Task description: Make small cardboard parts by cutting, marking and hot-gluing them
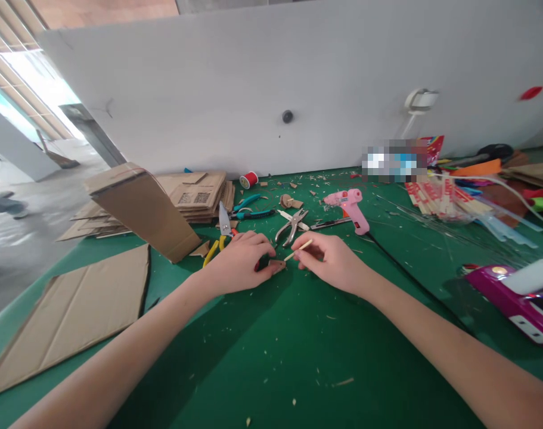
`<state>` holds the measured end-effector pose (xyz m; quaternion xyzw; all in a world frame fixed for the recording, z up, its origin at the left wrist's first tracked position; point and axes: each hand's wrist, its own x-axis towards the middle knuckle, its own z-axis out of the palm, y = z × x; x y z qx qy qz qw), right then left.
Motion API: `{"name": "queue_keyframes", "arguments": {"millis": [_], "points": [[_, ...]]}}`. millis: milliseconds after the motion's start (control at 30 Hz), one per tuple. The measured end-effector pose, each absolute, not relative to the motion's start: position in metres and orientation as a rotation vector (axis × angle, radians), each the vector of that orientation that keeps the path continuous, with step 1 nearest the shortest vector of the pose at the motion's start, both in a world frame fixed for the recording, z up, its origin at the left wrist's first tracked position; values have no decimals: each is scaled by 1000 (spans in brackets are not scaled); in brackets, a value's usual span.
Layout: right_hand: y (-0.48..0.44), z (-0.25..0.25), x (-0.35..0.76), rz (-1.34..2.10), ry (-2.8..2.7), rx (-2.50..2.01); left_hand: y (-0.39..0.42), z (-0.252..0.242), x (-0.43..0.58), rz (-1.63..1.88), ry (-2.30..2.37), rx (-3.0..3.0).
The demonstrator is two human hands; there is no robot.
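My left hand is closed on a small brown piece, perhaps cardboard, that pokes out between thumb and fingers over the green table. Pinched in my right hand is a thin pale wooden stick, its lower end at or close to the brown piece. Just beyond both hands lie silver pliers. Yellow-handled scissors rest beside my left hand, partly covered by it. A pink glue gun stands behind my right hand, its black cable running towards the right.
Cardboard sheets and a cardboard box are at the left, with stacked cardboard behind. Red thread and teal pliers sit near the wall. Plastic packets and a purple device are at the right.
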<state>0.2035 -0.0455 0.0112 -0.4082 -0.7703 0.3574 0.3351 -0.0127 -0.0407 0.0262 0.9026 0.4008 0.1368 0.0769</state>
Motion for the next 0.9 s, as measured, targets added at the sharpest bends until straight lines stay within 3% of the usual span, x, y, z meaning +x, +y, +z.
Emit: {"name": "queue_keyframes", "arguments": {"millis": [533, 900], "points": [[-54, 11, 197, 422, -2288, -945, -35, 22, -9, 463, 1383, 2281], [-52, 5, 198, 237, -2088, -828, -36, 23, 3, 876, 1310, 2028]]}}
